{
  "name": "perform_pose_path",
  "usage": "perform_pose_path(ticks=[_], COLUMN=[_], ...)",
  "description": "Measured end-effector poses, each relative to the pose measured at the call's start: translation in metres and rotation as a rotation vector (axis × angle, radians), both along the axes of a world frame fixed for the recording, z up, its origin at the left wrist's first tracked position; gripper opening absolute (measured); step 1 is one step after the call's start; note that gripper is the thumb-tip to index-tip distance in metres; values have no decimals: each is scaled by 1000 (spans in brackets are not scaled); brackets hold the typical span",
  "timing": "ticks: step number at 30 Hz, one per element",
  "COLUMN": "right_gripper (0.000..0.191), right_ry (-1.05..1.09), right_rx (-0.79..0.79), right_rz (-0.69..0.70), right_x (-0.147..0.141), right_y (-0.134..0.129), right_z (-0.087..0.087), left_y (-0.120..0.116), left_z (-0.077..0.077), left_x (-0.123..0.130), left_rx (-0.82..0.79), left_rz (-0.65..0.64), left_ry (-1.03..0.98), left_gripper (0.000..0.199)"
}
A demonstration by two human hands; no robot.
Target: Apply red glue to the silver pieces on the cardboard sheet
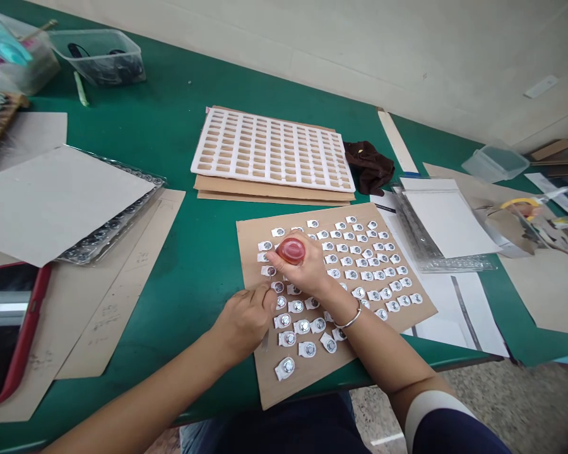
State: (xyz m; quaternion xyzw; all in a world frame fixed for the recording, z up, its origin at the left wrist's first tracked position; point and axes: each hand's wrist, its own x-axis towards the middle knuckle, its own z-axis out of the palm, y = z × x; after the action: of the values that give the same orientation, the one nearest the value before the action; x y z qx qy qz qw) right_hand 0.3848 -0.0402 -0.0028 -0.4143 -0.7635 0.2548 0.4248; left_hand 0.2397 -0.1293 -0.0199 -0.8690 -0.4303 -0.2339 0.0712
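A brown cardboard sheet (274,384) lies near the table's front edge, bearing many small white tabs with round metal pieces (288,366) in rough rows. My right hand (307,268) is wrapped round a red, round-ended object (292,250), held upright over the sheet's left part; its lower end is hidden. Just left of it, my left hand (248,315) is closed over the sheet's left edge, its fingertips beside one of the tabs. What those fingers hold, if anything, is too small to make out.
Behind the sheet, a white slotted tray (274,151) rests on cardboard, beside a dark cloth (369,165). Grey card (61,202) and a red-edged phone (26,334) lie left. A white card (447,217) and papers lie right; plastic bins (104,60) stand back left.
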Motion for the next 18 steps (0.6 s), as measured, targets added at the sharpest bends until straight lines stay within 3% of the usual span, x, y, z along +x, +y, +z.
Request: perform_pose_path(ticks=[7,13,18], right_gripper=[25,28,27], right_ry=[-3,-43,1], right_rx=[-17,-51,-145], right_rz=[-13,-23,-32], right_x=[-1,-4,0], right_y=[-1,-2,0], right_z=[3,8,22], left_y=[1,3,4], left_z=[0,6,7], left_x=[-3,-11,-15], left_rx=[-51,-207,-252], left_rz=[-5,-31,-60], left_ry=[-15,-46,-36], left_gripper=[15,17,19])
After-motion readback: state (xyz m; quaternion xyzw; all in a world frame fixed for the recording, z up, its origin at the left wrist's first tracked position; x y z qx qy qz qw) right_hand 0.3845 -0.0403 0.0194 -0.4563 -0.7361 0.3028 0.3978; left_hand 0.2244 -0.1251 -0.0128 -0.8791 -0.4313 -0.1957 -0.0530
